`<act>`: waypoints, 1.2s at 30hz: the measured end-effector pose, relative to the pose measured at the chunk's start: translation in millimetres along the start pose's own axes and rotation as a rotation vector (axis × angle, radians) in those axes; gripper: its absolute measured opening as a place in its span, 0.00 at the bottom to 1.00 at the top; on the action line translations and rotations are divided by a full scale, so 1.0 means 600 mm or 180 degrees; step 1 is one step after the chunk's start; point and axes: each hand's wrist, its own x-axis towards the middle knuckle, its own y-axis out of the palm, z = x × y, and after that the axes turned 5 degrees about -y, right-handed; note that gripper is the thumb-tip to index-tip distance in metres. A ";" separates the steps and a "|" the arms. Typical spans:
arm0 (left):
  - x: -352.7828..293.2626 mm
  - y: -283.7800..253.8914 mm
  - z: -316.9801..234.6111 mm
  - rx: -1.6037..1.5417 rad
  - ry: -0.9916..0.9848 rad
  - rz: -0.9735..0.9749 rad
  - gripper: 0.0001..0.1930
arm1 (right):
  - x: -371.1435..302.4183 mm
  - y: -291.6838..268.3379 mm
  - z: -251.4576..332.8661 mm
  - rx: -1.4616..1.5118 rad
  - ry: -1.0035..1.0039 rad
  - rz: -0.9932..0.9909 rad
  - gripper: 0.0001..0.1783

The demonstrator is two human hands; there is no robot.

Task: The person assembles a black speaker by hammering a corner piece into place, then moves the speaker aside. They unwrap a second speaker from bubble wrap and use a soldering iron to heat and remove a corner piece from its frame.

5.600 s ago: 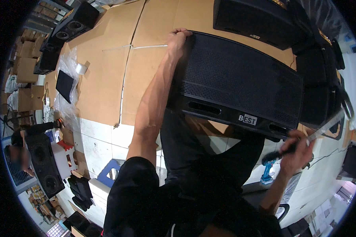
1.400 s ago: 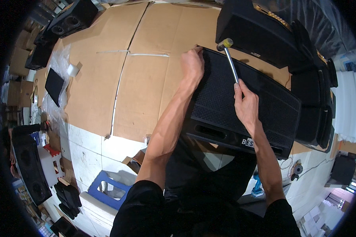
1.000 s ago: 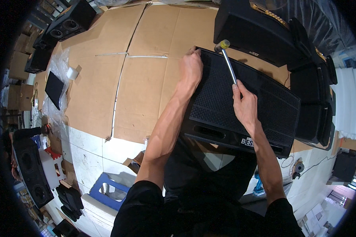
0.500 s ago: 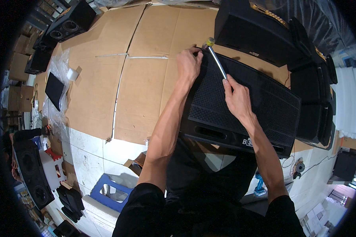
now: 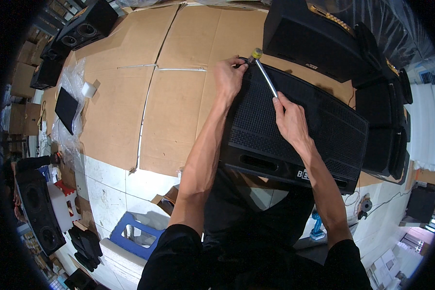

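A mallet with a metal shaft and a yellowish head (image 5: 256, 53) is gripped by my right hand (image 5: 291, 121). Its head sits at the upper left corner of a black speaker (image 5: 295, 126) that lies in front of me with its perforated grille up. At that same corner my left hand (image 5: 228, 77) is closed, thumb and fingertips pinched close beside the mallet head. Whatever is between those fingertips is too small to make out. The speaker's near edge, with a slot and a pale logo plate, is partly behind my right forearm.
Flat cardboard sheets (image 5: 174, 111) cover the floor on the left. Large black speaker cabinets (image 5: 314, 43) stand beyond and right of the grille. A blue frame (image 5: 135, 237), a teal power tool (image 5: 317, 226) and a tape roll (image 5: 366, 205) lie nearer. Plastic wrap (image 5: 72, 130) lies far left.
The mallet head has shifted very slightly at the corner. My left fingers have moved a little, still pinched there; the speaker stays in nearly the same place.
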 end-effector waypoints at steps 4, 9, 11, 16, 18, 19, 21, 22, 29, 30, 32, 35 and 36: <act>-0.002 -0.006 -0.002 -0.0095 -0.0046 0.0028 0.10 | 0.002 -0.013 0.019 -0.0003 0.0197 0.0236 0.21; -0.003 -0.012 -0.024 0.0025 -0.0613 0.0057 0.09 | 0.001 -0.009 0.011 -0.0175 0.0036 0.0151 0.21; 0.001 -0.009 -0.016 -0.0214 -0.0628 0.0077 0.09 | 0.001 -0.010 0.012 -0.0210 0.0025 0.0162 0.21; 0.008 -0.005 0.003 -0.1041 -0.0785 0.0167 0.10 | -0.001 -0.005 0.007 -0.0245 -0.0167 0.0026 0.21; 0.011 -0.006 0.008 -0.1234 -0.0870 0.0250 0.12 | 0.000 -0.006 0.011 -0.0183 -0.0033 0.0103 0.22; 0.010 -0.008 0.012 -0.1242 -0.0892 0.0253 0.11 | 0.001 -0.005 0.013 -0.0151 0.0032 0.0142 0.22; 0.007 -0.006 0.003 -0.1291 -0.0933 0.0298 0.11 | 0.000 -0.004 0.007 -0.0135 -0.0049 -0.0082 0.22; 0.007 -0.004 0.000 -0.1292 -0.0933 0.0318 0.11 | 0.000 -0.004 0.005 -0.0128 -0.0089 -0.0194 0.22; 0.008 -0.012 0.006 -0.1384 -0.1100 0.0410 0.11 | 0.001 -0.014 0.031 -0.0048 0.0250 0.0148 0.22; 0.008 -0.013 0.004 -0.1386 -0.1144 0.0434 0.11 | 0.003 -0.017 0.034 -0.0102 0.0321 0.0278 0.22; 0.005 -0.010 0.000 -0.1446 -0.1027 0.0399 0.11 | 0.002 -0.015 0.029 -0.0135 0.0190 0.0168 0.22; 0.003 -0.011 -0.008 -0.1412 -0.1033 0.0397 0.11 | -0.003 -0.005 0.010 -0.0065 -0.0207 -0.0320 0.22; 0.003 -0.012 -0.009 -0.1380 -0.1067 0.0405 0.11 | -0.002 -0.004 0.011 -0.0035 -0.0205 -0.0327 0.22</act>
